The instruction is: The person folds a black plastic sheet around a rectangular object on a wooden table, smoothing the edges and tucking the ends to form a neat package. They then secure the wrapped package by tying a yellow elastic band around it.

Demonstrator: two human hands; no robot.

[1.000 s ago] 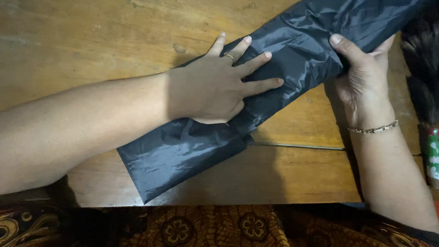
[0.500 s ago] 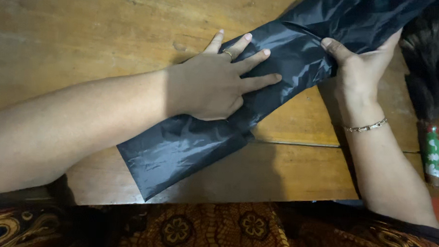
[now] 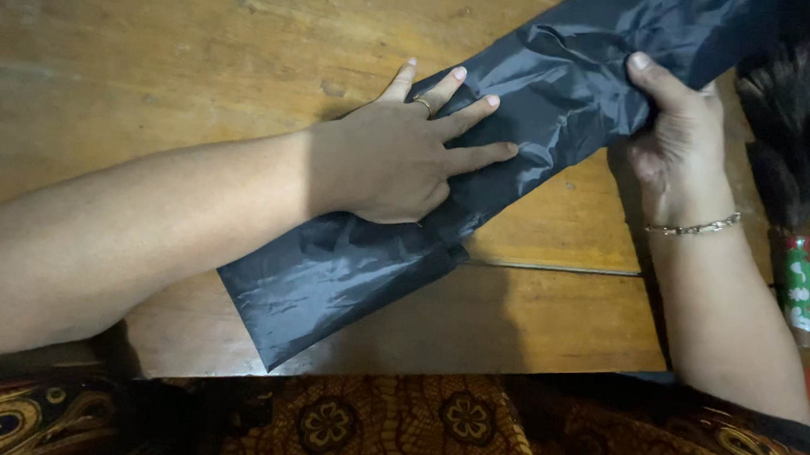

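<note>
L hand (image 3: 399, 154) flat, fingers splayed on black plastic bag (image 3: 348, 271); R hand (image 3: 678, 135) pinching bag's edge.

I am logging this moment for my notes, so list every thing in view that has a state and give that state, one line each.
black plastic bag: flattened, creased, lying diagonally on the table, one end over the near edge
left hand: flat, fingers spread, pressing the bag down
right hand: closed on the bag's edge, thumb on top
feather duster: lying at the table's right edge
wooden table: bearing the bag
bracelet: worn on the right wrist
</note>
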